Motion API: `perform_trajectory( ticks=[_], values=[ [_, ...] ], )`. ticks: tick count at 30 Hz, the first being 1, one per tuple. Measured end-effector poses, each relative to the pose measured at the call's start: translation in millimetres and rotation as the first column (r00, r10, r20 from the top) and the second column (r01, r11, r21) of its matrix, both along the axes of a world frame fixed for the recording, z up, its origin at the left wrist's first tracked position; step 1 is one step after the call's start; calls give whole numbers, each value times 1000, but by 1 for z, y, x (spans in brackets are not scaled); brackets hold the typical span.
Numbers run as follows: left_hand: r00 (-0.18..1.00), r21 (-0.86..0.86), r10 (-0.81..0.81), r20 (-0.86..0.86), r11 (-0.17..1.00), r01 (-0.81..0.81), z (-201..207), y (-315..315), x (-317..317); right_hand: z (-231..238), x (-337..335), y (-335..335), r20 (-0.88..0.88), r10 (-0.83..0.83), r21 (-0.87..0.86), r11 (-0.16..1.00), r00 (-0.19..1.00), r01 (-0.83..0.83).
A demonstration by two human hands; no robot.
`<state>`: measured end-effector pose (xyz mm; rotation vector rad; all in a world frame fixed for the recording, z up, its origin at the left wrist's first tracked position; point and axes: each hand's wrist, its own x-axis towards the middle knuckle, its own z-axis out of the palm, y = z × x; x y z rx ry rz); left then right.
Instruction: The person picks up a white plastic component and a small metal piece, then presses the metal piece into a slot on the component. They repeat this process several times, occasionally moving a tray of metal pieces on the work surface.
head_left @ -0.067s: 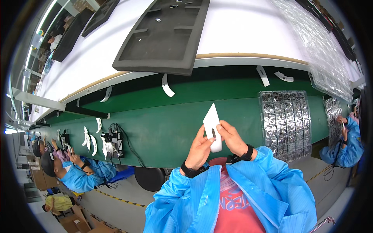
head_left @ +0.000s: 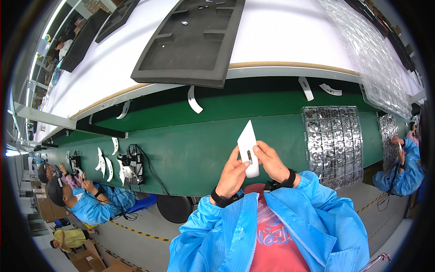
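Between my hands is a white plastic housing piece (head_left: 247, 141), wide and flat, with a slanted pointed tip facing away from me. A small dark slot shows near its rounded lower end. My left hand (head_left: 231, 177) pinches the lower left side, its thumb lying by the slot. The fingers of my right hand (head_left: 272, 163) close on the right edge, thumb on the front face. The piece is held up over the green worktable (head_left: 204, 149); its back is hidden.
Right of my hands lies a clear compartment tray (head_left: 335, 109) of small parts. A shelf with a dark foam tray (head_left: 181, 78) overhangs the far side. Curved white pieces (head_left: 109, 169) and a black device (head_left: 131, 165) with cables are at left. Co-workers (head_left: 97, 199) sit on both sides.
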<state>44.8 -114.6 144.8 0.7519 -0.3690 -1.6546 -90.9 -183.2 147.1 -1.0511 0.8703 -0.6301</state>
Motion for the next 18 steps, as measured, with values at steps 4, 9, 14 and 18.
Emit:
perform_trajectory(
  ticks=[4, 9, 14, 18],
  values=[
    [999, -10, -11, -34, 1000, 10, -4, -1, 1, 2, -2, -2, -13, 16, -29, 999, 1000, -16],
    [999, -38, 9, 43, 999, -8, -2, -3, 3, -2, 0, -5, -2, 18, -82, 997, 1000, -18],
    [952, 3, 160, 261, 986, -166, -6, 0, 7, 0, 10, 2, 8, 105, -35, 994, 994, -104],
    [958, 69, 151, 244, 983, -173, -30, -2, 15, -20, 12, 2, -56, 157, -57, 985, 986, -160]
  ],
)
